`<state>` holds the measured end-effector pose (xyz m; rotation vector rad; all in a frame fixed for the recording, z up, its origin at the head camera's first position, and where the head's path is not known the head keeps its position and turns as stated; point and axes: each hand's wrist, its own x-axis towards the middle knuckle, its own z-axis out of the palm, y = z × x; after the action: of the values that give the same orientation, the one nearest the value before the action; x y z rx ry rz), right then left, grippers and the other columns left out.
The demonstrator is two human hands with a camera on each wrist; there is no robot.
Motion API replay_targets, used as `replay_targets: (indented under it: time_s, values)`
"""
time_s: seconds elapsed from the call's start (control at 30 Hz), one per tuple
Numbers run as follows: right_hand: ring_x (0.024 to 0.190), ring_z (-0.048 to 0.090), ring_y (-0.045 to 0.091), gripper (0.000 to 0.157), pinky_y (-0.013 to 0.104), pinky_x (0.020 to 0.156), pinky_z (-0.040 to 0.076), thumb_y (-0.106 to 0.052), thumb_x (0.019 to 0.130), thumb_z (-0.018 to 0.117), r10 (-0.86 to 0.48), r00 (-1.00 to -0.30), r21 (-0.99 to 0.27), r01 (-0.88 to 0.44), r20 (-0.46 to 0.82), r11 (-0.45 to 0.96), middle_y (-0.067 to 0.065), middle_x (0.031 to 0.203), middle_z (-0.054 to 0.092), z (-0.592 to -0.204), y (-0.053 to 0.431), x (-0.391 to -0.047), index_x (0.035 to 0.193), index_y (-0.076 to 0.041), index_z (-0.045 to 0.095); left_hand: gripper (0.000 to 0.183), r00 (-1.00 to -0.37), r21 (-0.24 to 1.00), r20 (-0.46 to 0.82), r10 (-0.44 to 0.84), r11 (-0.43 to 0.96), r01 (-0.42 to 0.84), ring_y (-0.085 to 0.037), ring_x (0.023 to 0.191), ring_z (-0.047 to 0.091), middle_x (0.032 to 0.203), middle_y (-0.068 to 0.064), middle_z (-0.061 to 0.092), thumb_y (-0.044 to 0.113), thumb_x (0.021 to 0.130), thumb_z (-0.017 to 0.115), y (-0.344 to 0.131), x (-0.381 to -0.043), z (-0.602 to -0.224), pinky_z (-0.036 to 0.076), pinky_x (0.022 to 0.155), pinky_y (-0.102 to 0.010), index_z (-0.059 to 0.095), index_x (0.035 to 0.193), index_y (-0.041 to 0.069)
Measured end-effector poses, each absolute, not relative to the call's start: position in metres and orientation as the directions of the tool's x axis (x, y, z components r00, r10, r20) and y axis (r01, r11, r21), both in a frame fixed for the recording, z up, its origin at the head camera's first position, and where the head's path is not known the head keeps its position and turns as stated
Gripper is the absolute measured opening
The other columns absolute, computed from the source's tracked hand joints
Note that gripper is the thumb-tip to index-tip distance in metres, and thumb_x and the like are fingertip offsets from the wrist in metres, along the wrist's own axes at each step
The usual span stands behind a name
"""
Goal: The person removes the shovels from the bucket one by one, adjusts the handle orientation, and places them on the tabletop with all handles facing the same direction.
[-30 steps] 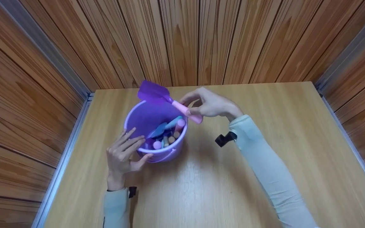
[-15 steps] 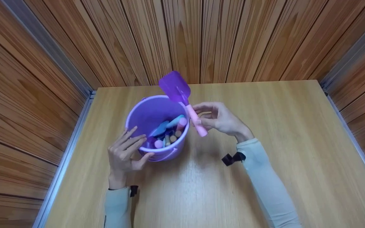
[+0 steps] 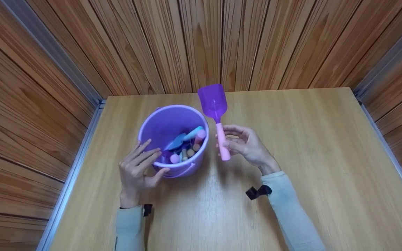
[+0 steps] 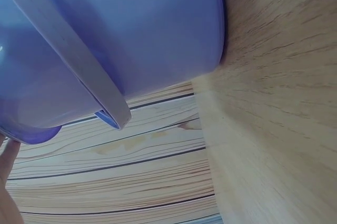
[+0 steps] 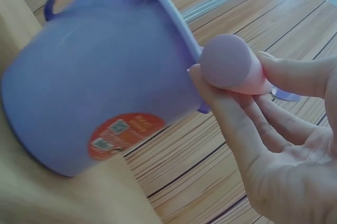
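Head view: near the centre of the frame, the right hand point(image 3: 245, 144) pinches the pink handle point(image 3: 223, 141) of a purple shovel point(image 3: 215, 108) between thumb and fingers, its blade pointing toward the top of the frame. The shovel is just right of a purple bucket point(image 3: 166, 120), which stands left of centre. At the bucket's lower-left rim, the left hand point(image 3: 134, 170) rests with fairly straight, spread fingers reaching across the edge, its thumb outside; it touches the bucket without clenching.

Inside the bucket, toward its lower right, lie a blue shovel point(image 3: 178, 141), a pink rounded end point(image 3: 175, 158) and several tan round ends point(image 3: 191, 152); the rest of that pile is too jumbled to tell. A wooden table point(image 3: 291, 139) carries the bucket, with a plank wall point(image 3: 263, 45) across the top. Right wrist view shows an orange-red sticker point(image 5: 126, 135) on the bucket's side, lower left of centre.
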<state>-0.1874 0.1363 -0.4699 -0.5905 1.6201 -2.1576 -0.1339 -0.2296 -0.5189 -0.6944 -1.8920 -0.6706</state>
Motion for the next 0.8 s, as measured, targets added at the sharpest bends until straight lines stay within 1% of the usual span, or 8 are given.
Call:
replay_targets:
  time_s: [0.2,0.3,0.4,0.5,0.6,0.7,0.8]
  values:
    - [0.111,0.078,0.03,0.051,0.061,0.093,0.063,0.001,0.102,0.067,-0.496,-0.864,-0.947,0.08,0.09,-0.31,0.014,0.129,0.072,-0.486,0.135,-0.181,0.15,0.007,0.05,0.057,-0.352,0.132,0.918,0.182,0.696,0.705,-0.038,0.108,0.079,0.102,-0.009,0.084,0.064,0.09,0.075,-0.23,-0.136,-0.519,0.06,0.104,-0.057,0.086,0.103,0.009]
    - [0.11,0.078,0.03,0.052,0.062,0.096,0.061,0.002,0.101,0.066,-0.475,-0.877,-0.939,0.101,0.072,-0.33,0.014,0.129,0.073,-0.494,0.133,-0.178,0.15,0.008,0.049,0.059,-0.346,0.126,0.92,0.184,0.698,0.705,-0.039,0.108,0.079,0.101,-0.009,0.084,0.064,0.09,0.074,-0.229,-0.137,-0.519,0.06,0.103,-0.057,0.086,0.101,0.008]
    - [0.109,0.078,0.031,0.053,0.059,0.098,0.063,0.002,0.1,0.067,-0.454,-0.891,-0.928,0.146,0.027,-0.342,0.013,0.127,0.073,-0.502,0.13,-0.175,0.149,0.009,0.049,0.059,-0.337,0.125,0.924,0.179,0.694,0.709,-0.039,0.107,0.079,0.1,-0.01,0.084,0.064,0.09,0.074,-0.229,-0.138,-0.519,0.06,0.101,-0.058,0.086,0.1,0.008]
    - [0.107,0.078,0.03,0.051,0.052,0.094,0.066,0.001,0.1,0.067,-0.433,-0.901,-0.926,0.185,-0.026,-0.33,0.011,0.124,0.074,-0.511,0.128,-0.172,0.148,0.009,0.049,0.058,-0.334,0.126,0.926,0.175,0.69,0.712,-0.039,0.107,0.079,0.101,-0.01,0.084,0.064,0.089,0.075,-0.228,-0.138,-0.52,0.061,0.099,-0.059,0.086,0.101,0.008]
    - [0.105,0.078,0.028,0.051,0.044,0.087,0.069,0.0,0.1,0.067,-0.416,-0.906,-0.928,0.213,-0.071,-0.305,0.008,0.123,0.074,-0.518,0.126,-0.169,0.147,0.009,0.049,0.057,-0.337,0.132,0.926,0.172,0.688,0.713,-0.038,0.107,0.079,0.1,-0.01,0.084,0.064,0.089,0.076,-0.227,-0.138,-0.521,0.061,0.099,-0.06,0.086,0.102,0.009]
    - [0.106,0.077,0.029,0.052,0.043,0.086,0.069,-0.001,0.102,0.066,-0.419,-0.903,-0.925,0.238,-0.099,-0.294,0.008,0.124,0.073,-0.524,0.124,-0.166,0.149,0.01,0.047,0.058,-0.337,0.138,0.927,0.163,0.689,0.711,-0.039,0.106,0.079,0.098,-0.011,0.084,0.064,0.089,0.075,-0.226,-0.137,-0.522,0.06,0.101,-0.058,0.086,0.1,0.008]
    - [0.106,0.077,0.028,0.054,0.045,0.088,0.069,-0.001,0.102,0.064,-0.422,-0.899,-0.916,0.264,-0.121,-0.3,0.009,0.125,0.072,-0.529,0.122,-0.164,0.151,0.011,0.043,0.059,-0.333,0.141,0.931,0.152,0.691,0.709,-0.04,0.105,0.079,0.098,-0.011,0.084,0.065,0.089,0.075,-0.226,-0.136,-0.523,0.059,0.105,-0.054,0.086,0.098,0.007]
